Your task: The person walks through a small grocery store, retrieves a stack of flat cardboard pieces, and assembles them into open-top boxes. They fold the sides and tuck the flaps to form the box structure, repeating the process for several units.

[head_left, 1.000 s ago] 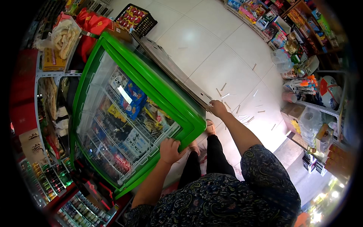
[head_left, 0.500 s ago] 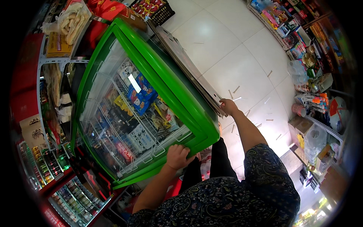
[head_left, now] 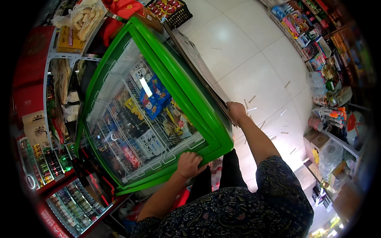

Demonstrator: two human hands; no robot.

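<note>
A chest freezer (head_left: 190,104) with a bright green frame and a sliding glass top stands in front of me. Through the glass I see wire baskets holding blue, yellow and white packets (head_left: 152,95). My left hand (head_left: 189,164) is curled over the near green rim, its fingers bent against the edge. Along the freezer's right side lean flat cardboard sheets (head_left: 198,63), standing on edge. My right hand (head_left: 236,112) grips their near end, close to the freezer's corner. My right fingertips are partly hidden behind the sheets.
Pale floor tiles (head_left: 222,47) lie to the right, strewn with thin stick-like scraps (head_left: 252,99). Shelves of packaged goods (head_left: 317,59) line the far right. A black crate of red-wrapped items (head_left: 170,12) stands at the back. Drink shelves (head_left: 75,210) glow at lower left.
My right hand and the near end of the cardboard sheets have shifted left, closer against the freezer's side. My left hand stays on the rim. The whole view has shifted slightly.
</note>
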